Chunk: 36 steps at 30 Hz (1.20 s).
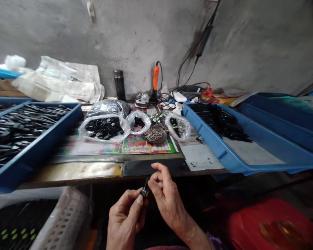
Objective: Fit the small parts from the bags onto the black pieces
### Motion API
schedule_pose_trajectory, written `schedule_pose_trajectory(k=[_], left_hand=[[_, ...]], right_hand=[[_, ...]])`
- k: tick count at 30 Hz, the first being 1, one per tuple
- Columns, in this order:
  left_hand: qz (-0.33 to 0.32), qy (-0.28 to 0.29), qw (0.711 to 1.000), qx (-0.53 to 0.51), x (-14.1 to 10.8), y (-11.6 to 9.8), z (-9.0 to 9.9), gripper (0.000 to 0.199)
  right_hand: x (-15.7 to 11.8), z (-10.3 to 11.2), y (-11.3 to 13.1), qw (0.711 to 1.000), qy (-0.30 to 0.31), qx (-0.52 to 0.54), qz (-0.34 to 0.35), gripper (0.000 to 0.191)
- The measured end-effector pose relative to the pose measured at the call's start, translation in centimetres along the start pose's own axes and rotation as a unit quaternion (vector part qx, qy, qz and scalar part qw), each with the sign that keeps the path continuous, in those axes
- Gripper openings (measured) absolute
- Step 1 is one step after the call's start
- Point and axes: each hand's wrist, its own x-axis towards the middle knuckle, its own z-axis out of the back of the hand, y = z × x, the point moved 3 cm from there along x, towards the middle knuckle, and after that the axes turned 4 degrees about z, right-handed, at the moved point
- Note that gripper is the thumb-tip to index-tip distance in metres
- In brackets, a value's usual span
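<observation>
Below the table edge, my left hand pinches a small black part between thumb and fingers. The part has a yellow-green spot and a thin dark shaft that points upward. My right hand is just right of the shaft, its index finger stretched out and the other fingers loosely bent; I see nothing held in it. On the table ahead are a round dish of small metal screws, an open plastic bag of black discs, a smaller bag of black pieces and a bag of black and yellow-green pieces.
A blue tray full of long black pieces stands left; another blue tray with black pieces stands right. Behind are a black flask and an orange-handled tool with a cord. A white basket sits lower left, a red object lower right.
</observation>
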Motion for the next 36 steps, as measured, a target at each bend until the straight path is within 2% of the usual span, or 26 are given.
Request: schedule_pose_trajectory(k=[5,10,14,17,22,30,33,36], left_hand=[[-0.008,0.022,1.0,0.011,0.0,0.0,0.1,0.039],[-0.01,0.002,1.0,0.008,0.0,-0.2,0.1,0.038],[-0.01,0.015,1.0,0.018,0.1,-0.1,0.2,0.04],[-0.021,0.014,1.0,0.015,0.0,-0.1,0.2,0.037],[-0.03,-0.011,0.999,0.004,-0.1,-0.1,0.2,0.036],[-0.022,0.002,1.0,0.008,0.0,0.1,0.3,0.038],[-0.02,0.002,1.0,0.021,0.0,0.0,0.3,0.037],[-0.022,0.002,0.999,0.023,0.2,0.0,0.4,0.037]], right_hand=[[-0.4,-0.5,0.1,0.999,0.04,-0.02,-0.013,0.039],[-0.3,-0.3,0.0,1.0,0.001,-0.007,-0.004,0.033],[-0.7,-0.7,-0.4,1.0,0.016,-0.022,-0.012,0.041],[-0.6,-0.6,-0.3,1.0,0.002,-0.02,-0.004,0.035],[-0.3,-0.1,0.3,0.994,-0.016,-0.091,0.052,0.022],[-0.7,-1.0,0.6,0.959,-0.044,-0.212,0.183,0.036],[-0.4,-1.2,0.4,0.951,-0.038,-0.24,0.193,0.043],[-0.1,-1.1,0.3,0.962,-0.012,-0.217,0.163,0.047]])
